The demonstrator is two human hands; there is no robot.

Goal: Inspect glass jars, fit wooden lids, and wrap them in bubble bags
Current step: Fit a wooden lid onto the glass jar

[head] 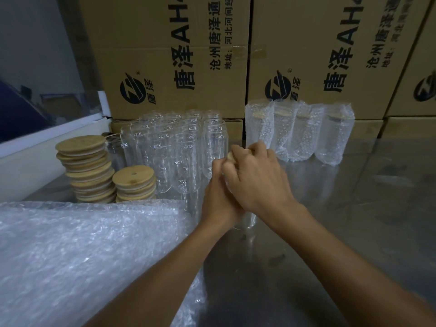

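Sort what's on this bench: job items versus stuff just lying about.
Job items:
left hand and right hand pressing a wooden lid onto a glass jar
bare jars
lid stacks
bubble bags
wrapped jars

Lying about:
cardboard cartons

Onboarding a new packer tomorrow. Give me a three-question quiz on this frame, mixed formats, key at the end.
1. True or false: the bubble-wrapped jars stand right of the bare clear glass jars.
2. How many stacks of round wooden lids are there?
3. The right hand presses on: A) a bubble bag B) a wooden lid on a jar C) a carton

Key: 1 true; 2 two; 3 B
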